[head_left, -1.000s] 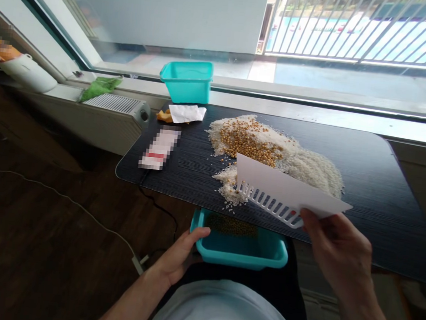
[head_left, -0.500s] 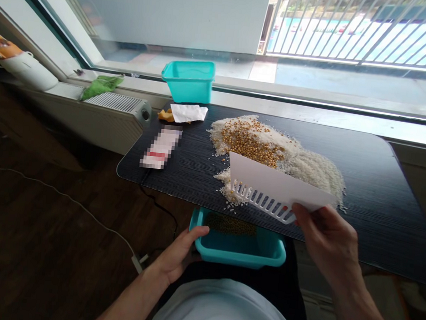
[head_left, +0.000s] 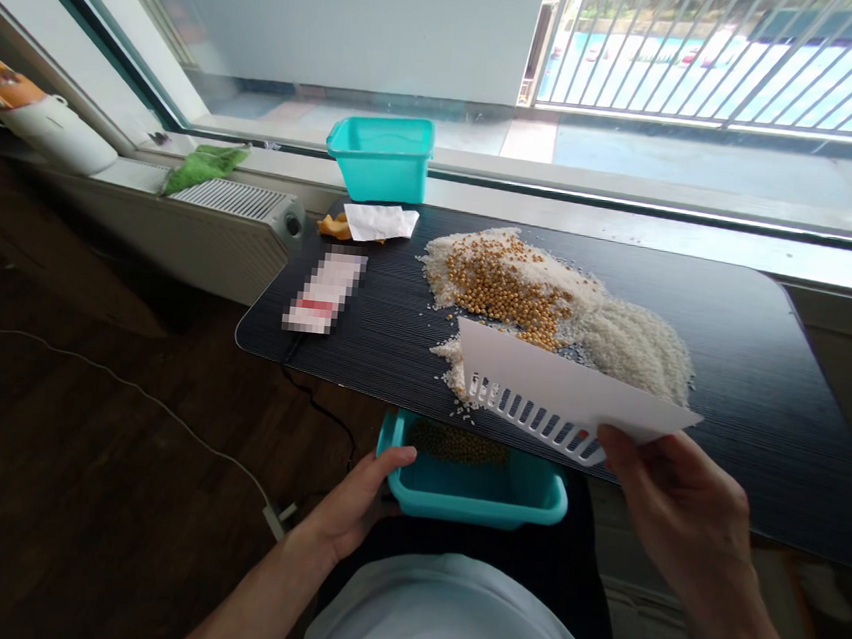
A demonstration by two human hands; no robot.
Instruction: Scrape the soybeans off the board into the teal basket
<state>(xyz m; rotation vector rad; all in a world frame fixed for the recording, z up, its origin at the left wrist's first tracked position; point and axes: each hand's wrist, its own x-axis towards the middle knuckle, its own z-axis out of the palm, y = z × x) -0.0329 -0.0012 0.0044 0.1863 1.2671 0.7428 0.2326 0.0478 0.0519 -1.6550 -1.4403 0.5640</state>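
My right hand (head_left: 680, 500) pinches the right end of a white slotted scraper (head_left: 563, 378), a flat sheet with a row of slots along its lower edge. The scraper is tilted over the table's near edge, in front of a heap of white rice (head_left: 631, 344) mixed with yellow soybeans (head_left: 508, 287). A small patch of rice shows by its left end. Below the table edge, my left hand (head_left: 360, 494) grips the left rim of a turquoise plastic bin (head_left: 483, 511), thumb over the rim. Soybeans lie in the bin's far part.
On the dark table (head_left: 385, 346) lie a blurred pink-and-white item (head_left: 327, 290), a white paper (head_left: 381, 222) and something yellow beneath it. Another turquoise bin (head_left: 379, 159) stands by the window. A green cloth (head_left: 205, 168) rests on the radiator (head_left: 237, 203) at left.
My right hand and the scraper have shifted slightly right and toward me. My left hand keeps its hold on the bin, which has barely moved.
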